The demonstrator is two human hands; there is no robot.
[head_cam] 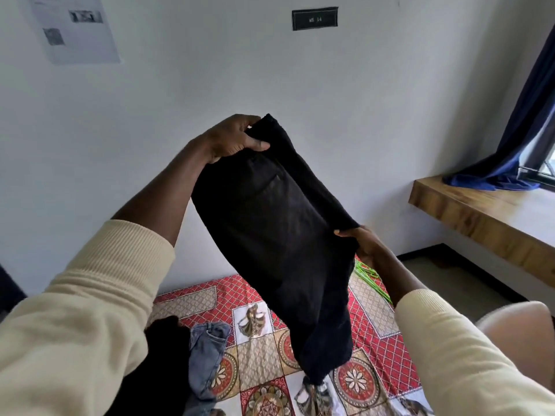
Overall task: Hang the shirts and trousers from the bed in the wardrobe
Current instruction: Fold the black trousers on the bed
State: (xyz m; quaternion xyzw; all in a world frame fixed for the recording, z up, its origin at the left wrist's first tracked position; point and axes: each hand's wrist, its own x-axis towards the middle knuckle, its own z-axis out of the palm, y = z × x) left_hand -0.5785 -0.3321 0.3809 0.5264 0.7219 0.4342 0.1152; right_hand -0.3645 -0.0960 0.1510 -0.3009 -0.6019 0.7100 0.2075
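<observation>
Black trousers (279, 235) (back pocket visible) were held up above the bed (375, 325), hanging slantwise. The left hand (231, 139) pinched the upper waistband corner; the right hand (360, 244) gripped the lower one. Grey jeans (207, 349), a dark garment (162, 355) and green hangers (369, 277) lay on the patterned bedspread, the trousers partly hiding it.

White wall (270, 70), wooden ledge (480, 211), blue curtain (522, 121) at window.
</observation>
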